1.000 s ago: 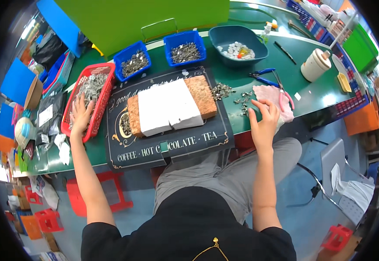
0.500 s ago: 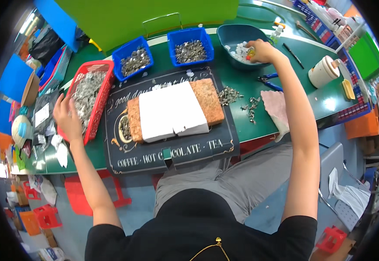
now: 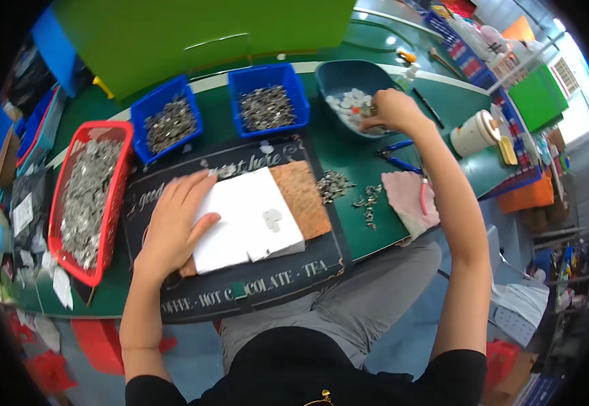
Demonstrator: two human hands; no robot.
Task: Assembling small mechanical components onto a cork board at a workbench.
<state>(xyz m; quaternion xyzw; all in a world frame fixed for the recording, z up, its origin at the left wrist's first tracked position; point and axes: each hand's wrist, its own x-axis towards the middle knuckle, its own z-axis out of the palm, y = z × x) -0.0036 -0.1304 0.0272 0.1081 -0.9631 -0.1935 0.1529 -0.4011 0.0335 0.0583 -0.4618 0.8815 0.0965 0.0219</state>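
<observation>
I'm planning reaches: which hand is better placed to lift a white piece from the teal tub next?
Probably the right hand: its fingers reach down into the teal tub, by the white pieces. The left hand is farther off, spread over the white sheet's left part.

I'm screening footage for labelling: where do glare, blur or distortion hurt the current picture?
Head view: the white slab nearly washes out on top; head view: the red stool at lower left looks blurred; head view: the white stripe on the green table bows, and the corners go black.
</observation>
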